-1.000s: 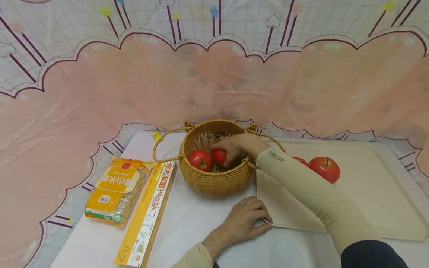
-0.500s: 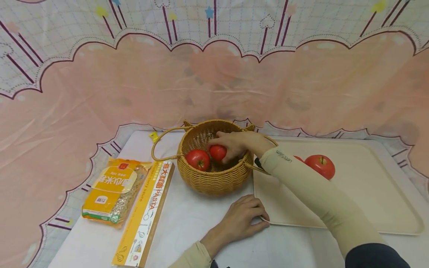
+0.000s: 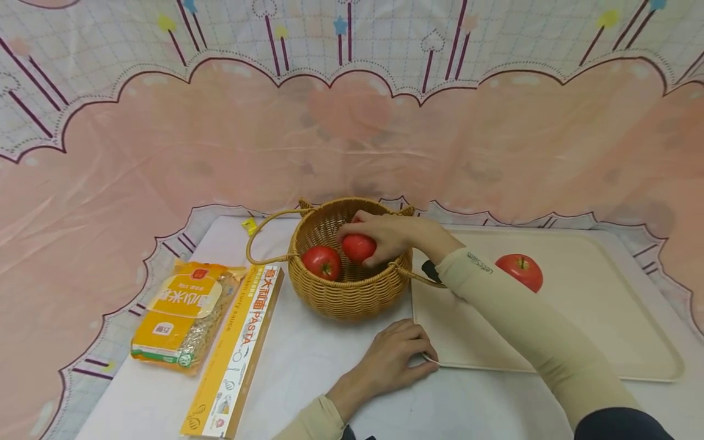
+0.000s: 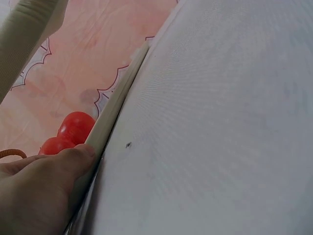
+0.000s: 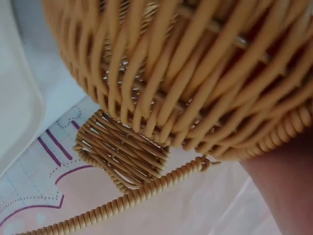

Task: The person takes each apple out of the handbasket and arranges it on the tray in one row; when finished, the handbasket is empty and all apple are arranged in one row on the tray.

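Note:
My right hand (image 3: 385,235) reaches into the round wicker basket (image 3: 346,299) and grips a red apple (image 3: 359,248) above the basket's floor. Beside it, another red apple (image 3: 322,263) lies in the basket's left side. My left hand (image 3: 387,357) rests at the near left corner of the cream tray (image 3: 594,330), its thumb and fingers pinching the rim; in the left wrist view the thumb lies along the tray edge (image 4: 115,105). One apple (image 3: 519,272) shows on the tray past my right sleeve, and the left wrist view shows two red apples (image 4: 77,128) there. Basket weave (image 5: 161,73) hides the right hand's fingers in the right wrist view.
Left of the basket lie a yellow grain bag (image 3: 184,318) and a long pasta box (image 3: 236,354). A small yellow packet (image 3: 250,225) sits behind them. The basket's handles (image 3: 264,229) stick out to both sides. A patterned cloth (image 3: 247,140) hangs at the back.
My right hand has risen slightly inside the basket, lifting the gripped apple with it. My left hand stays at the tray corner. The head view has shifted a little.

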`<state>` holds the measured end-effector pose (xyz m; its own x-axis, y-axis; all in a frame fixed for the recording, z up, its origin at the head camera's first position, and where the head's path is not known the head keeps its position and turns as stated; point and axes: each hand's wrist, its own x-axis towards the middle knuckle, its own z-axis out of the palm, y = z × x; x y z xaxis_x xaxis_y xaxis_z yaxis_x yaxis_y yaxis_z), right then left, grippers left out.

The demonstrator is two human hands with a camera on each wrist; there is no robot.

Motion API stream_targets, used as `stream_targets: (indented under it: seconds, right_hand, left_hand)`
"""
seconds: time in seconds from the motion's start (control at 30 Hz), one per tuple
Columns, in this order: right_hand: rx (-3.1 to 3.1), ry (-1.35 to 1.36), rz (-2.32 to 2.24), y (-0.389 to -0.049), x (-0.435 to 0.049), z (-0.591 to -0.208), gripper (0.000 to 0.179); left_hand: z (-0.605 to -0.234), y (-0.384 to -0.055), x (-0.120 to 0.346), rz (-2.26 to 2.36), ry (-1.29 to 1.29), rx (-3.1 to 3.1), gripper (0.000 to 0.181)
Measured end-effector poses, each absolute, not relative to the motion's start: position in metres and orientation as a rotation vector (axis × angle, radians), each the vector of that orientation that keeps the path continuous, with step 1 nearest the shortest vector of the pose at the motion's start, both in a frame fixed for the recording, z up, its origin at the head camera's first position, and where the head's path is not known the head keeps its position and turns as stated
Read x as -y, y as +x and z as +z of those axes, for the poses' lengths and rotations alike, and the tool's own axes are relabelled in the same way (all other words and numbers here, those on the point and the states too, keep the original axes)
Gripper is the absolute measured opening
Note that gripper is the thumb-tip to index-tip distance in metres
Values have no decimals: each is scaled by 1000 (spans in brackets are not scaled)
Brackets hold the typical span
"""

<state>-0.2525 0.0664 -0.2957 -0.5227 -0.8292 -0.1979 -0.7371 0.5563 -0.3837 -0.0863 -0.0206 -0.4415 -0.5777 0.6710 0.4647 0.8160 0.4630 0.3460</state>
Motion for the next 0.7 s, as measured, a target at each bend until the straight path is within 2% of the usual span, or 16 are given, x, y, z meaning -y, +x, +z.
stream_targets:
  seconds: [0.7]
  right_hand:
    - [-2533, -1285, -647, -230, -92, -282, 59]
  left_hand:
    - [-444, -87, 21, -826, -1281, 2477, 8]
